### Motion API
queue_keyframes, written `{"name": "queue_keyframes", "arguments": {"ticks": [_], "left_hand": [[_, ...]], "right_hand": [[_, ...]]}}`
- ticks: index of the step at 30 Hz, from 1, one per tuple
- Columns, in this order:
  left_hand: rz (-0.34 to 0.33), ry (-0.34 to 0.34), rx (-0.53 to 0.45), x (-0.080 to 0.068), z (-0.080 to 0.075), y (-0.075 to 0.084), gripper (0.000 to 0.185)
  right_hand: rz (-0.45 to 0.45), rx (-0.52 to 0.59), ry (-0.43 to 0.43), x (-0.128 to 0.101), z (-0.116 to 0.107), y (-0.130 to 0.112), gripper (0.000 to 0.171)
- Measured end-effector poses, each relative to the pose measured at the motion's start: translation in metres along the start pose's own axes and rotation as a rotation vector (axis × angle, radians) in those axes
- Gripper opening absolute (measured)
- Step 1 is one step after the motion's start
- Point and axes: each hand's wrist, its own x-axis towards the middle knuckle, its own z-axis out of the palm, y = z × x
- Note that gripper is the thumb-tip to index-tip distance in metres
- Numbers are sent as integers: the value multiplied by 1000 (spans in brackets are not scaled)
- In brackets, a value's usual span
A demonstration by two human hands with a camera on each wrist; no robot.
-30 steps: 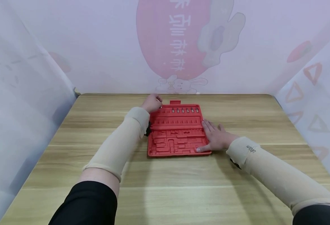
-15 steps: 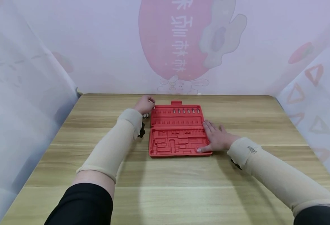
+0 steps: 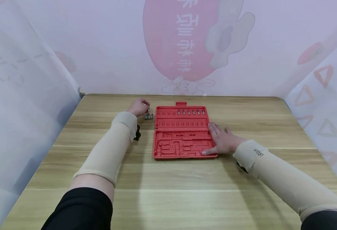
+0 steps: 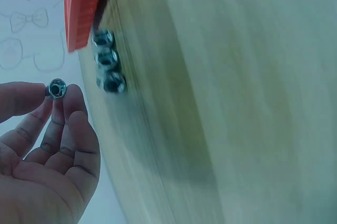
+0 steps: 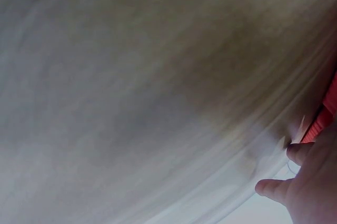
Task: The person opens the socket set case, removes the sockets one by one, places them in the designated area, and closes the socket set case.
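**Sockets and red case on a wooden table: stock at hand**

Socket case (image 3: 182,134), red moulded plastic, lies open and flat at the middle of the wooden table (image 3: 168,179), latch tab at its far edge. The tray is mostly bare recesses; a short row of small metal bits (image 3: 191,112) stands in the far right of its top row.

Right hand (image 3: 223,142): lies flat on the case's right edge, fingers straight and slightly spread, thumb along the near corner. The right wrist view is too blurred to add more.

Left hand (image 3: 139,107): off the case's far left corner, above the table. Thumb and fingertips (image 4: 63,103) pinch one small socket (image 4: 56,88), the other fingers loosely curled beneath it.

Three loose sockets (image 4: 108,60): small, bright steel, round with hollow ends, standing in a tight row on the table, touching or nearly so, just beside the case's left wall.

Risks, as judged from here:
- The pinched socket is smooth, round and held only at the fingertips; a slack grip would likely let it drop and roll across the table.
- The standing row is packed close; a knock from the incoming hand could topple the pieces and send them rolling.
- The case is light and shallow; without the flat hand on it, a nudge might shift it.
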Motion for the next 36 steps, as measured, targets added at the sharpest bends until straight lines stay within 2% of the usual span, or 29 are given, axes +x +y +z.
{"name": "queue_keyframes", "arguments": {"ticks": [9,18,31,36], "left_hand": [[-39,8,15,-2,-8,-10,34],[-34,41,162,-13,-10,-12,31],[-36,38,284,-15,-7,-13,33],[-32,40,295,-14,-6,-16,33]], "right_hand": [[-7,5,1,0,0,0,131],[0,-5,1,1,0,1,132],[-14,-18,13,0,0,0,130],[-29,-57,12,3,1,3,132]]}}
